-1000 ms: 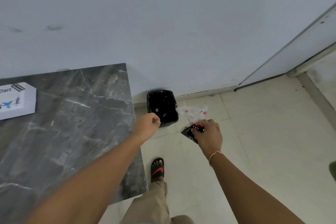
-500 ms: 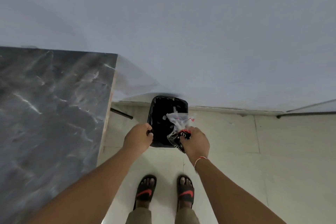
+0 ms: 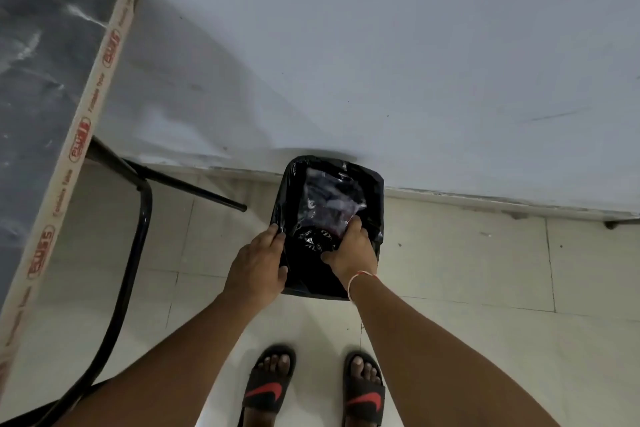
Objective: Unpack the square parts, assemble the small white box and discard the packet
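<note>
Last step of the task by the look of it: packet disposal.

Black bin (image 3: 375, 198) with a black liner sits on the floor against the wall, at 12 o'clock from the sandalled feet (image 3: 313, 388).

Left hand (image 3: 258, 262) is at the bin's 8 o'clock corner, fingers curled over the rim and pinching the liner there. My read: it steadies the bin and keeps the liner mouth pulled wide so the packet goes in clean.

Right hand (image 3: 349, 250) is inside the bin mouth at roughly 5 o'clock, fingers closed on the near end of the clear plastic packet (image 3: 330, 201). Packet lies across the opening, its far end reaching toward 12 o'clock, mostly below rim level. Holding it by the near end lets the hand push it down instead of dropping it loose. Cannot tell whether the packet is empty; its contents are lost against the dark liner.

So hands are apart, each clamped on something: left on liner, right on packet.

Folding table (image 3: 41, 87) is at 10 o'clock, dark marble-look top, black tube leg (image 3: 136, 253) below. Small white box and square parts are not in view.

Judgement: only the release is left. Risk: light film clings to the fingers or springs back over the rim.
</note>
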